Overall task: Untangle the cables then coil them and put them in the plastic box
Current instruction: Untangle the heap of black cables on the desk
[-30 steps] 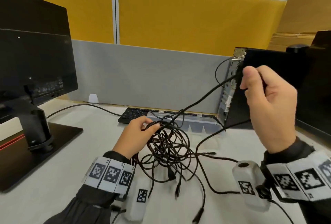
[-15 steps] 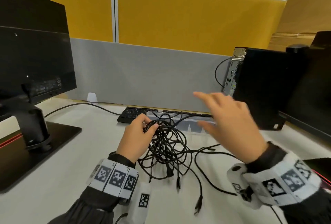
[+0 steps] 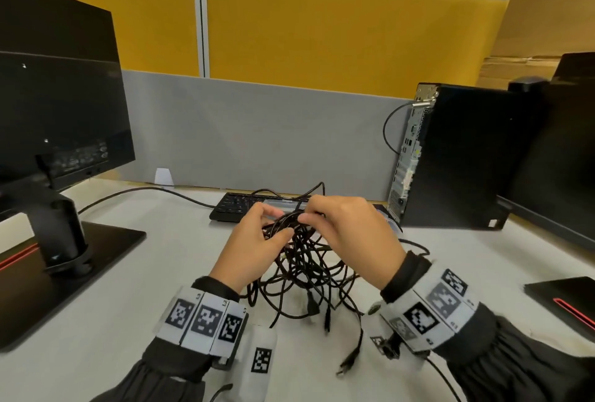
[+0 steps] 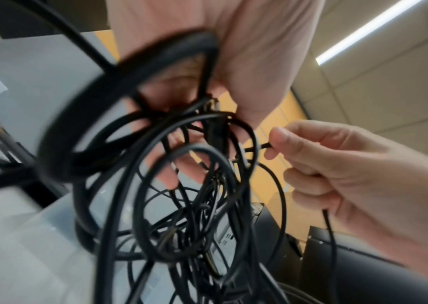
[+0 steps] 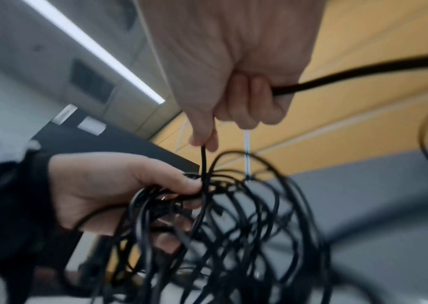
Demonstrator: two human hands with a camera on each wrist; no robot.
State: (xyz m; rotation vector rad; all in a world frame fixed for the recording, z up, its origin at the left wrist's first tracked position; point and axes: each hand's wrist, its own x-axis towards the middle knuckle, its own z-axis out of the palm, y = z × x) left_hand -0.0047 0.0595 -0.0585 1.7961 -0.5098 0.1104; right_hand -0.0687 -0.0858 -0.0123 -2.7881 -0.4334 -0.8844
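Observation:
A tangle of thin black cables point(image 3: 306, 269) hangs over the white desk, its plug ends trailing toward me. My left hand point(image 3: 254, 240) grips the top of the bundle point(image 4: 176, 131), several loops passing through its curled fingers. My right hand point(image 3: 341, 228) is beside it and pinches one strand point(image 5: 204, 156) at the top of the tangle between thumb and forefinger; in the left wrist view my right hand point(image 4: 337, 164) pinches a cable end. The clear plastic box point(image 3: 384, 215) lies behind the hands, mostly hidden by them.
A monitor point(image 3: 54, 105) on a black stand point(image 3: 64, 240) is at the left. A black keyboard point(image 3: 235, 205) lies behind the hands. A black computer tower point(image 3: 457, 157) stands at the right with a cable point(image 3: 389, 131) plugged in its back. Grey and yellow partitions close the desk's far side.
My right hand let go of the strand it held high by the tower, came down leftward with fingers spread, and now pinches a strand at the bundle top. The left hand kept holding the tangle.

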